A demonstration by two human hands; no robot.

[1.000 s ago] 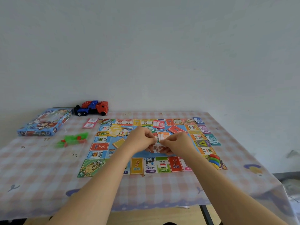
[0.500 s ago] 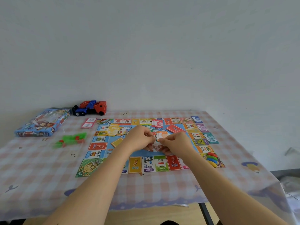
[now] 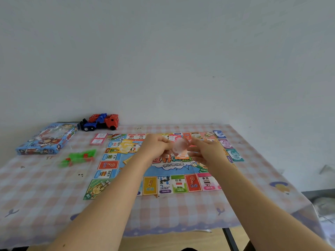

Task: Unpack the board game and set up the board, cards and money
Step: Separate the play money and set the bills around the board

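Hovering over the game board [image 3: 168, 166], the left hand [image 3: 155, 147] and right hand [image 3: 206, 151] pinch a blurred pink card [image 3: 179, 148] between them; its orientation is unclear.

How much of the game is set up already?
The board is unfolded on the table, with the box set aside and some money laid along the far right edge. Both hands, left and right, hold a blurred bundle of cards or notes. Sorting those is still left.
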